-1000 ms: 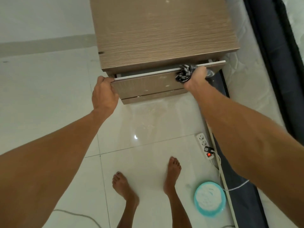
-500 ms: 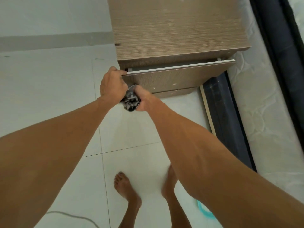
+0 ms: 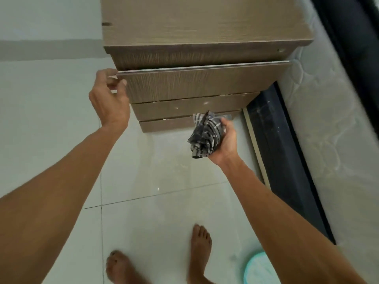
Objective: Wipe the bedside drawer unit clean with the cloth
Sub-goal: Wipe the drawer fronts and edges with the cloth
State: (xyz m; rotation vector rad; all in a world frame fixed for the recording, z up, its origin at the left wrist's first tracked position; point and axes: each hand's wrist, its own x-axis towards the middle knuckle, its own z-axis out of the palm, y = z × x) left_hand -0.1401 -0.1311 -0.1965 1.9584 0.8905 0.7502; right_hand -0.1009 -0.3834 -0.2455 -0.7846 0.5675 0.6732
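The brown wood-grain bedside drawer unit (image 3: 205, 23) stands on the tiled floor against the bed. Its top drawer (image 3: 194, 85) is almost shut, only a thin gap showing under the top panel. My left hand (image 3: 108, 99) touches the drawer's left front corner, thumb on the top edge, fingers loosely curled. My right hand (image 3: 225, 142) is shut on a bunched dark striped cloth (image 3: 205, 134), held in front of the unit's lowest front panel near its right end. White specks dot the two lower panels.
A bed with a dark frame (image 3: 287, 160) and pale quilted mattress (image 3: 328, 130) runs along the right. A teal bowl (image 3: 258, 269) sits on the floor at the bottom right. My bare feet (image 3: 200, 242) stand on glossy white tiles (image 3: 51, 119).
The drawer has gone from pulled out to nearly shut. My right hand carried the cloth from the drawer's right top edge across to the left, then down to the lowest panel.
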